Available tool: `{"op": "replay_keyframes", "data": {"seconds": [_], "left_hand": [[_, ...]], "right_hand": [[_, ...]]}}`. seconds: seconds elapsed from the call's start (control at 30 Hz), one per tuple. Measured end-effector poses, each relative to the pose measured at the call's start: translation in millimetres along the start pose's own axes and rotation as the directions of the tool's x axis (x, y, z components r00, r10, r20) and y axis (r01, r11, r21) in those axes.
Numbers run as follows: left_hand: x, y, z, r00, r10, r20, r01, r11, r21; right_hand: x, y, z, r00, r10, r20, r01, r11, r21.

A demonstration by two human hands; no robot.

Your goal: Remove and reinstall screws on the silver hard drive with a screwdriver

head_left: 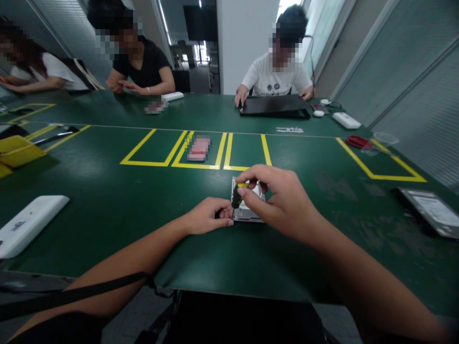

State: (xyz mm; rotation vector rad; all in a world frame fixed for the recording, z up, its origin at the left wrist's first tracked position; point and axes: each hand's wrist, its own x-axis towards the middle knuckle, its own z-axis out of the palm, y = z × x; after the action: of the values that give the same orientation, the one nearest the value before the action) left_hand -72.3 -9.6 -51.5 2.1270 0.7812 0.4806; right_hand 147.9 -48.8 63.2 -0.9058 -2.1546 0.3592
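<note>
A silver hard drive [247, 212] lies flat on the green table [201, 258] in front of me, partly covered by my right hand. My right hand [278, 196] grips a short screwdriver [235, 197] with a black and yellow handle. The screwdriver stands nearly upright, its shaft pointing down at the drive's near left corner. At that same corner, the curled fingers of my left hand [211, 216] hold the edge of the drive. The screwdriver's tip is too small to make out clearly.
Another drive [432, 210] lies at the right. A white box-shaped device [32, 224] and a yellow bin [21, 150] are at the left. Beyond the yellow tape sits a blurred pink item [199, 148]. Across the table, a person handles a black panel [274, 106].
</note>
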Motion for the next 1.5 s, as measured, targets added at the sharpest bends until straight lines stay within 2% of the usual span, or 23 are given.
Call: {"op": "replay_keyframes", "data": {"seconds": [0.17,0.53,0.87,1.5], "left_hand": [[0.5,0.8,0.1,1.000,0.002,0.006,-0.002,1.000,-0.006],[0.4,1.3,0.8,1.000,-0.005,-0.006,0.005,1.000,0.002],[0.9,2.6,-0.7,1.000,-0.029,0.007,0.030,0.999,-0.020],[0.7,0.5,-1.4,0.999,-0.028,0.027,0.029,0.998,-0.059]], "right_hand": [[1.2,0.6,0.2,0.999,-0.044,0.014,0.044,0.999,0.000],[-0.1,0.4,2.3,0.999,-0.029,-0.026,0.029,1.000,-0.007],[1.7,2.5,3.6,0.996,-0.079,-0.029,0.078,0.996,-0.033],[1.9,3.4,1.4,0.998,-0.067,-0.019,0.067,0.998,-0.019]]}}
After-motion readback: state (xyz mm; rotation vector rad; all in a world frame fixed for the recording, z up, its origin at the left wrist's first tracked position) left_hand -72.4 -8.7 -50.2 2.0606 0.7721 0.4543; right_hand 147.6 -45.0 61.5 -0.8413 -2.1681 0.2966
